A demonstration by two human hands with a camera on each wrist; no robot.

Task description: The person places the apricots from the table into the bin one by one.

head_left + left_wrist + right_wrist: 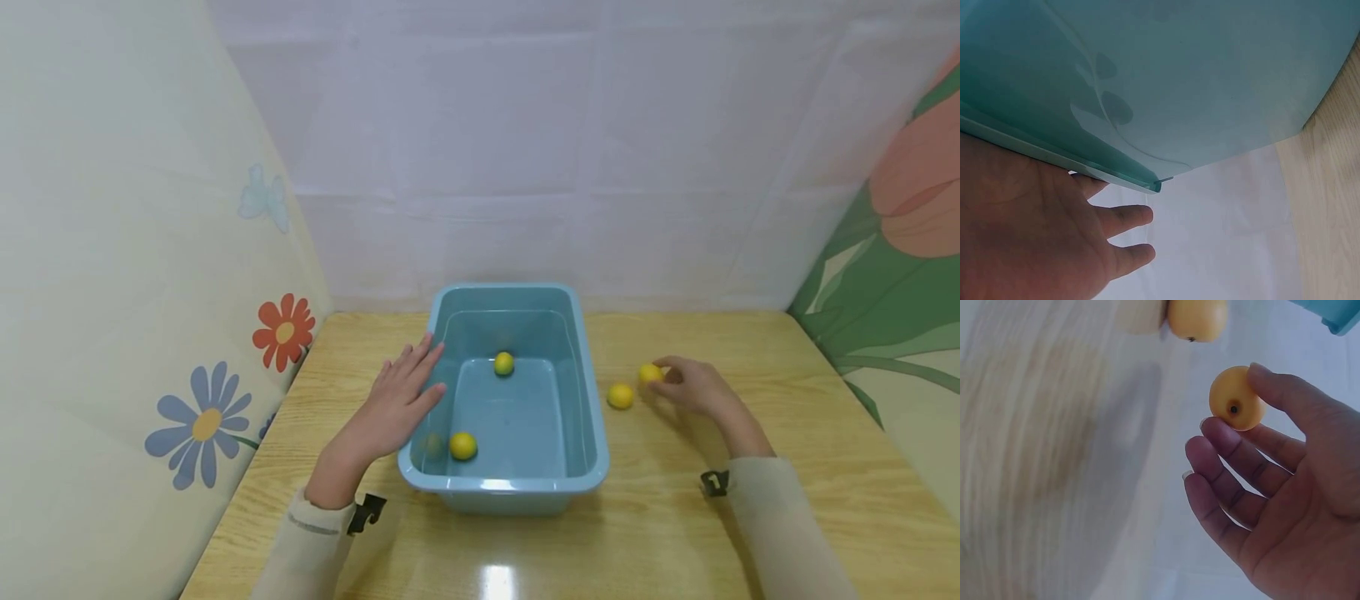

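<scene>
A blue plastic basin [507, 483] stands on the table, with one small round yellow fruit [504, 363] toward its far end and another yellow fruit [462, 446] near its front left corner. My left hand [401, 400] rests on the basin's left rim, fingers straight; the left wrist view shows its palm against the wall's outer side. To the right of the basin, my right hand [693, 386] pinches a yellow fruit [1235, 400] between thumb and fingers, a dark stem spot facing the camera. Another yellow fruit [620, 396] lies on the table between that hand and the basin.
The wooden table [660, 517] meets a white cloth backdrop [495, 167] behind the basin. Flower-printed cloth [150, 250] hangs along the left, and a tulip-printed cloth [915, 283] along the right.
</scene>
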